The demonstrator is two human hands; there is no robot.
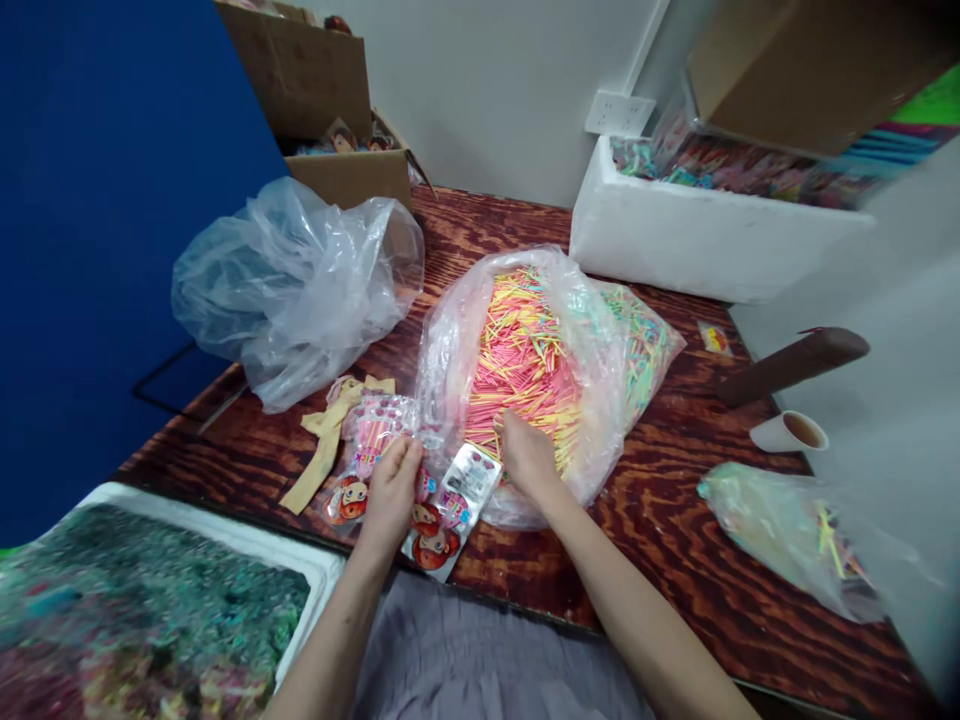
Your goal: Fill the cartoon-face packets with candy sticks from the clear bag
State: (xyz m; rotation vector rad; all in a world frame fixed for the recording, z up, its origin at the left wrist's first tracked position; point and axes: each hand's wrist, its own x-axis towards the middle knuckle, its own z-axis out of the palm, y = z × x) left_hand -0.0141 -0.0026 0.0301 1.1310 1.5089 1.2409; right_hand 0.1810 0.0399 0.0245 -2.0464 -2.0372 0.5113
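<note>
A large clear plastic bag [450, 345] stands open in the middle, full of thin pink and yellow sticks [517, 345]. My right hand [529, 460] reaches to the near side of the pile, its fingers pinched together among the sticks. To the left, my left hand [394, 490] is closed on a small printed plastic packet [375, 445]. A second packet [472, 480], silver with a red-haired cartoon figure, lies between my hands. More of the printed packets [347, 498] lie partly under my left hand. Beside them is a pale yellow cloth strip [322, 455].
An empty-looking clear bag [300, 280] lies crumpled at left. Behind are a cardboard box [352, 175] and a white foam box [660, 225]. On the right stand a brown tube [795, 365], a paper cup [784, 432] and a plastic bag [787, 530]. Another foam box [322, 570] is front left.
</note>
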